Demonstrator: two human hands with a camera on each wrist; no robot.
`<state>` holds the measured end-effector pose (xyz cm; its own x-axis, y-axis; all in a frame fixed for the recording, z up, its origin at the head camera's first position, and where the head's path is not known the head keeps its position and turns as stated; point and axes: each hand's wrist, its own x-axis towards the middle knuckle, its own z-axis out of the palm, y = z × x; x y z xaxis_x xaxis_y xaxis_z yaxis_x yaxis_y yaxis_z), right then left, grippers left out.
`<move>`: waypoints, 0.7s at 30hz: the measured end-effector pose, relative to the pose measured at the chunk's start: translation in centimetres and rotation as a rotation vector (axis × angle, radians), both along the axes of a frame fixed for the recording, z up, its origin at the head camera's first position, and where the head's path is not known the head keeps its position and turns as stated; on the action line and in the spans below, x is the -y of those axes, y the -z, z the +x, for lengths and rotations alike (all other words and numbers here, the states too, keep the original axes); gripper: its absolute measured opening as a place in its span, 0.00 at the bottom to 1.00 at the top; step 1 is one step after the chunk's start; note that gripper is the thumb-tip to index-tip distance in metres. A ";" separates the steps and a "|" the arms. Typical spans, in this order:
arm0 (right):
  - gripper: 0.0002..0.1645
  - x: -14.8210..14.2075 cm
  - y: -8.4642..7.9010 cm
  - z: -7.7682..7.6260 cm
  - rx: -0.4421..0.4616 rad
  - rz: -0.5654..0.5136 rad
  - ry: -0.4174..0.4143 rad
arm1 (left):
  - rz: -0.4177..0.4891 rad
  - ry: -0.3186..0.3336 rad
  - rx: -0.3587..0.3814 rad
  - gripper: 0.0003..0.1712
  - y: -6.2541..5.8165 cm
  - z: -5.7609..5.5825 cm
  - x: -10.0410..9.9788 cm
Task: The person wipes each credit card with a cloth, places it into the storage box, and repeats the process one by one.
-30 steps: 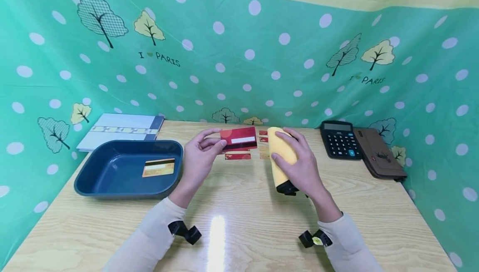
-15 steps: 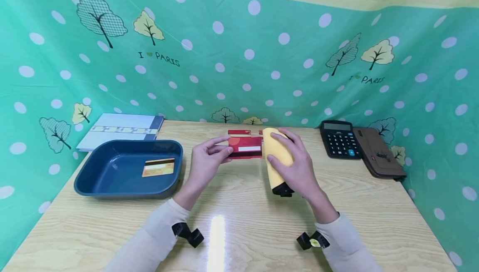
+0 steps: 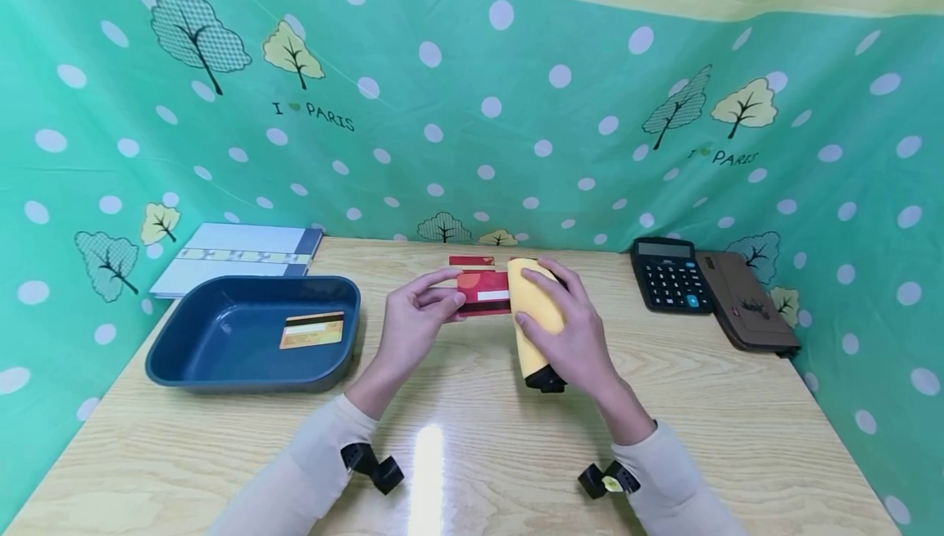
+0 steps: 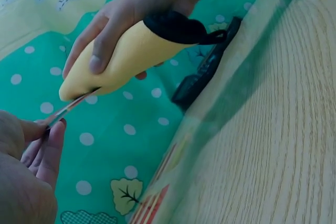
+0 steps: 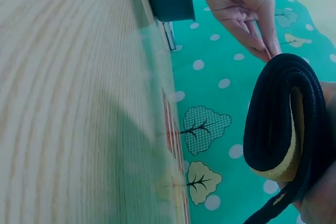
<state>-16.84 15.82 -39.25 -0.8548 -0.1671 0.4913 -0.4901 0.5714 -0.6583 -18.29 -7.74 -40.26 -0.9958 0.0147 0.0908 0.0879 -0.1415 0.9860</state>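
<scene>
My left hand [image 3: 416, 315] pinches a red card [image 3: 483, 292] by its left end and holds it level above the table. My right hand [image 3: 564, 327] grips a rolled yellow cloth [image 3: 533, 311] with a black inner layer, its black end [image 5: 281, 121] filling the right wrist view. The card's right end touches the roll's side. In the left wrist view the card's edge [image 4: 65, 109] meets the tip of the yellow roll [image 4: 126, 59]. Another red card [image 3: 472, 261] lies on the table behind the hands.
A dark blue tray [image 3: 184, 360] at the left holds a gold card [image 3: 312, 329]. A notebook [image 3: 236, 257] lies behind it. A black calculator [image 3: 669, 274] and a brown pouch [image 3: 748, 302] sit at the right. Green dotted cloth walls surround the wooden table [image 3: 472, 454].
Both hands have drawn closer together. The red card dropped slightly and its right end now meets the yellow roll, which shifted left and a little toward me.
</scene>
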 end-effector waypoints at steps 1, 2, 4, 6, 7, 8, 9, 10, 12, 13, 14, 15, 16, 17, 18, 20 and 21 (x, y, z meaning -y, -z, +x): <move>0.36 0.1 0.0 0.0 0.000 -0.002 -0.002 | 0.001 -0.001 -0.005 0.20 0.0 0.0 0.0; 0.36 0.1 0.1 0.1 -0.003 -0.004 -0.006 | 0.000 -0.003 -0.006 0.20 0.0 0.1 -0.1; 0.36 0.3 0.1 0.1 -0.003 -0.005 -0.014 | 0.000 -0.008 -0.008 0.20 0.0 0.2 -0.2; 0.36 0.5 0.2 0.3 -0.008 -0.001 -0.024 | 0.001 -0.010 -0.008 0.20 0.0 0.3 -0.4; 0.36 0.6 0.2 0.3 -0.010 0.001 -0.028 | 0.003 -0.011 -0.007 0.20 0.0 0.3 -0.5; 0.36 0.7 0.2 0.4 -0.012 0.002 -0.033 | 0.003 -0.012 -0.006 0.20 0.0 0.4 -0.6; 0.37 0.8 0.2 0.5 -0.014 0.004 -0.034 | 0.006 -0.013 -0.007 0.20 0.0 0.4 -0.6; 0.37 0.9 0.2 0.6 -0.016 0.007 -0.035 | 0.009 -0.010 -0.008 0.20 0.0 0.5 -0.7; 0.37 1.1 0.3 0.7 -0.026 0.016 -0.036 | 0.022 -0.006 -0.010 0.20 0.0 0.6 -0.8; 0.37 1.2 0.3 0.7 -0.032 0.020 -0.036 | 0.029 -0.003 -0.012 0.20 0.0 0.6 -0.8; 0.37 1.2 0.3 0.7 -0.038 0.024 -0.037 | 0.033 -0.001 -0.015 0.20 0.0 0.6 -0.8; 0.37 1.3 0.4 0.8 -0.044 0.029 -0.036 | 0.040 0.002 -0.018 0.20 0.0 0.7 -0.9; 0.37 1.3 0.4 0.8 -0.053 0.033 -0.038 | 0.045 0.006 -0.021 0.20 0.1 0.7 -0.9; 0.36 1.3 0.4 0.8 -0.060 0.037 -0.039 | 0.047 0.007 -0.022 0.20 0.1 0.7 -0.9; 0.36 1.3 0.5 0.8 -0.067 0.040 -0.040 | 0.049 0.009 -0.024 0.20 0.1 0.7 -1.0; 0.36 1.4 0.5 0.8 -0.071 0.045 -0.041 | 0.044 0.009 -0.024 0.20 0.0 0.8 -1.0; 0.36 1.4 0.5 0.9 -0.072 0.047 -0.041 | 0.038 0.010 -0.024 0.20 0.1 0.8 -1.0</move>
